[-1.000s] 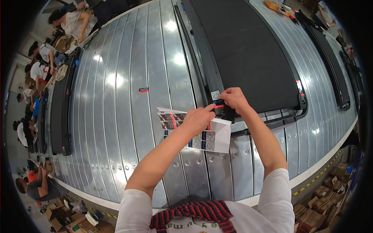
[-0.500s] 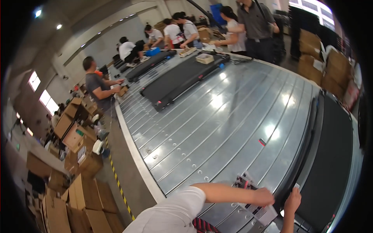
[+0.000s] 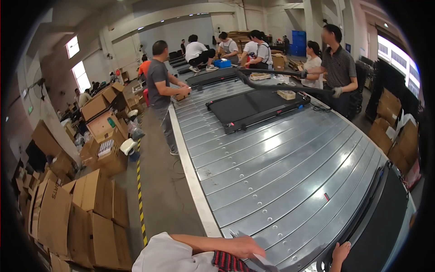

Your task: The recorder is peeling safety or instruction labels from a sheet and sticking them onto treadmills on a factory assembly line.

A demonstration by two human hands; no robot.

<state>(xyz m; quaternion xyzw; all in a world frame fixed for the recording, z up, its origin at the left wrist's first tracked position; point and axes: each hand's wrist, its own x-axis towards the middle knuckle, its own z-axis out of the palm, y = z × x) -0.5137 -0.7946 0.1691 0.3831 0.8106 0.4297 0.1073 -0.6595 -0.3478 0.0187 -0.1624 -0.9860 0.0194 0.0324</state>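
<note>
My left hand (image 3: 248, 247) is closed near the bottom edge, over the metal table (image 3: 290, 158). Pale edges of a thin sheet (image 3: 263, 261) stick out beside its fingers; most of that sheet is hidden by the hand and the frame's edge. My right hand (image 3: 340, 252) is curled at the near side of a black treadmill deck (image 3: 385, 217) lying along the table's right side. A tiny pale spot shows at its fingertips, too small to name. On the table between the deck and my left arm lies a small red and dark piece (image 3: 326, 196).
Another treadmill deck (image 3: 258, 106) lies farther up the table, with a small box (image 3: 286, 94) on it. A gloved person (image 3: 340, 68) holds a black bent frame (image 3: 281, 72) over the far right side. A person in grey (image 3: 161, 86) stands left. Cardboard boxes (image 3: 97, 217) crowd the left floor.
My view has lifted and turned. My left hand has moved left, away from my right hand, with the sheet. The person at the far right now holds the black frame lower, across the table.
</note>
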